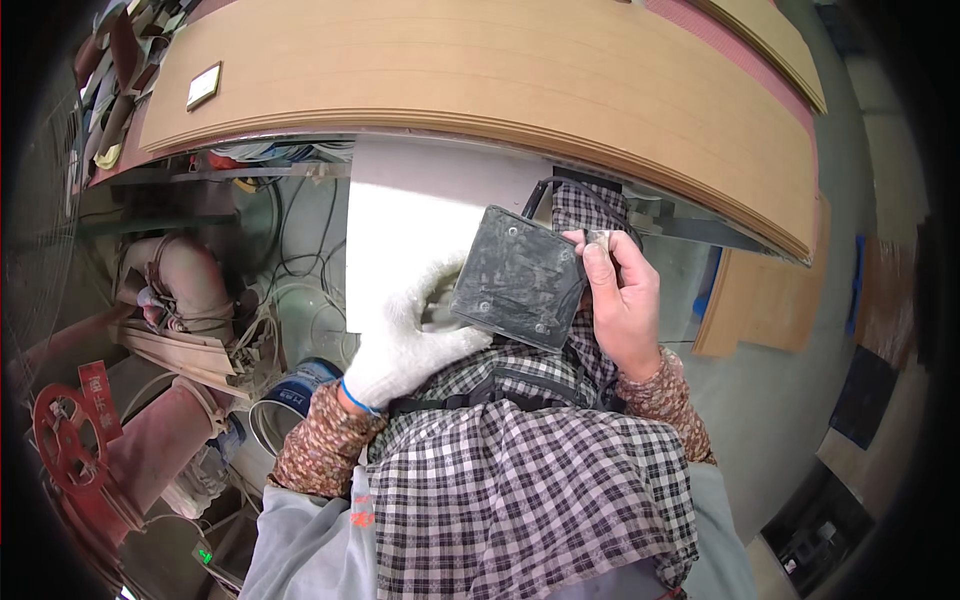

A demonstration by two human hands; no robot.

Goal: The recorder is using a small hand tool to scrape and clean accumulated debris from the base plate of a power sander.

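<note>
Closest: my b/w checked cloth apron (530, 470), w/ grey sleeves either side. Just past it, a flat black square pad w/ a screw near each corner (520, 285), held up in front of me, short of the front edge of the stack of tan flat boards (480, 70). L hand (405, 335), in a white knit glove, curves round the pad's L side, thumb at the bottom edge; fingertips go behind, so can't tell how tight they are. R hand (627, 295), bare: thumb + index tog. at the pad's upper R edge; can't tell what's between. Black cord (538, 195) at the pad's top edge. Small white rectangular card (204, 86) nr the stack's L end.
</note>
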